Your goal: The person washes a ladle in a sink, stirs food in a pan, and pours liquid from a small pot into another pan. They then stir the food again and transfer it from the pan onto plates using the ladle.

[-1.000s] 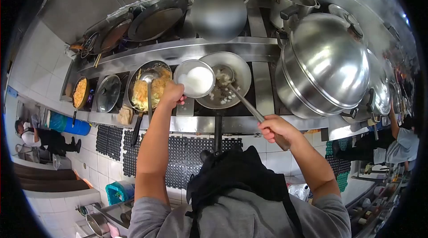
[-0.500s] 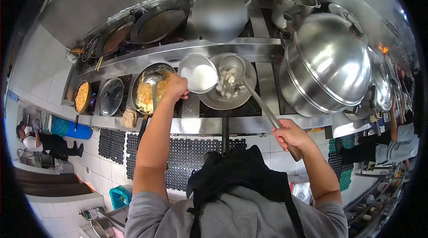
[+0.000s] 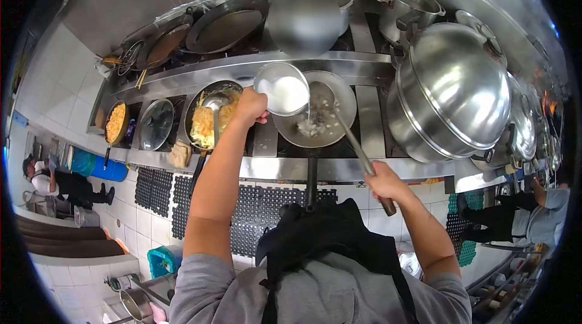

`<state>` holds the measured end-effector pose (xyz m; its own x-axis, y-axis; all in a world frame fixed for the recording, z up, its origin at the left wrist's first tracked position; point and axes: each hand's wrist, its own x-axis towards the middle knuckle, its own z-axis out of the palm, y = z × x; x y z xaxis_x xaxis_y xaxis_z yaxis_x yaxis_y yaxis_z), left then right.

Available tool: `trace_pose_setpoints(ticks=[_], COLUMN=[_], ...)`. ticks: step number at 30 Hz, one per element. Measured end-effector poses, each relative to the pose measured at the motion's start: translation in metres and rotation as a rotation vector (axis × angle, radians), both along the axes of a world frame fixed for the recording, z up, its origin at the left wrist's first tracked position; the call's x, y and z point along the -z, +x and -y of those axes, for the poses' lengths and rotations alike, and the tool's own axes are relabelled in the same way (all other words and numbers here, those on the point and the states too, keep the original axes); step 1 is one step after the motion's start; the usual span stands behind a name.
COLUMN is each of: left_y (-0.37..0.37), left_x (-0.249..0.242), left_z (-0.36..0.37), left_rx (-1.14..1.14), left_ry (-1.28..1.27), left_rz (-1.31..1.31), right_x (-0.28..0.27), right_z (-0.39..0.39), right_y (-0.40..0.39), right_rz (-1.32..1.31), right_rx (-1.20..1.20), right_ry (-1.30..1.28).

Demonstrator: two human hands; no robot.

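At the far left, a person (image 3: 45, 179) in a light top and dark apron stands near a blue barrel (image 3: 110, 167). Along the front of the stove (image 3: 270, 168) comes first a small pan (image 3: 125, 125) of orange food, then a glass lid (image 3: 156, 125) and, just right of it at the edge, a folded cloth (image 3: 180, 154). Beside these sits a dark pan (image 3: 189, 119) of pale and golden shreds, with a ladle (image 3: 216, 102) resting in it, partly behind the left forearm. The left hand (image 3: 251, 106) is closed on the left side of a metal bowl (image 3: 276, 69); whether it grips the rim or a handle cannot be told. The bowl, tilted to the right above the wok's left edge, holds white liquid (image 3: 285, 93), and a thin stream runs off its right rim into the wok (image 3: 341, 130), where whitish lumps (image 3: 310, 127) lie. The head of a long ladle (image 3: 354, 142) is inside the wok, its shaft slanting down to the right hand (image 3: 386, 181), whose fingers are wrapped around it near the end. Farther right stands a large domed steamer (image 3: 451, 93), with a second person (image 3: 536, 218) beyond it at the far right.
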<state>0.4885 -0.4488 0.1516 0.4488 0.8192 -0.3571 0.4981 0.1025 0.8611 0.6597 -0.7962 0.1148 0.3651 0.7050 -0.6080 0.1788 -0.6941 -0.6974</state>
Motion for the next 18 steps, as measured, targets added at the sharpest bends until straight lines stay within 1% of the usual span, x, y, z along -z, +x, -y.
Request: trace_pose_setpoints(ticks=[1,3,4,6,7,8,10,11,13,14,16,17,18], left_y=[0.002,0.003,0.002,0.002,0.002,0.001,0.000,-0.001,-0.002,-0.002,-0.003,-0.003,-0.003], left_x=[0.000,-0.002,-0.001,0.001,0.002,0.004,0.001,0.000,-0.005,-0.004,-0.004,-0.003,-0.004], left_z=[0.002,-0.001,-0.002,-0.005,-0.006,-0.007,-0.005,-0.005,0.000,0.000,-0.001,-0.001,0.000], left_rx=[-0.027,-0.010,0.005,0.012,0.015,0.013,0.010,0.009,-0.025,-0.026,-0.024,-0.024,-0.026], left_ry=[0.031,0.032,0.030,0.032,0.033,0.032,0.036,0.036,0.056,0.055,0.069,0.069,0.072], left_rz=[0.036,0.035,0.027,0.026,0.026,0.025,0.033,0.034,0.018,0.018,-0.016,-0.016,-0.002], right_x=[0.000,0.001,0.002,0.007,0.012,0.015,0.004,-0.004,-0.029,-0.032,-0.036,-0.039,-0.042], right_z=[0.001,0.003,0.005,0.012,0.012,0.015,0.020,0.022,0.026,0.026,0.028,0.029,0.029], right_y=[-0.002,-0.003,0.000,0.013,0.018,0.018,0.014,0.011,0.001,0.000,0.000,0.001,0.002], right_rz=[0.003,-0.657,-0.656,-1.229,-1.418,-1.418,-1.232,-1.232,-0.871,-0.871,-0.619,-0.618,-0.480], right_rx=[0.004,0.216,0.218,0.386,0.387,0.386,0.313,0.312,0.282,0.281,0.206,0.206,0.167], right_ry=[-0.002,0.028,0.026,0.032,-0.002,-0.004,0.018,0.018,0.085,0.084,0.091,0.091,0.090])
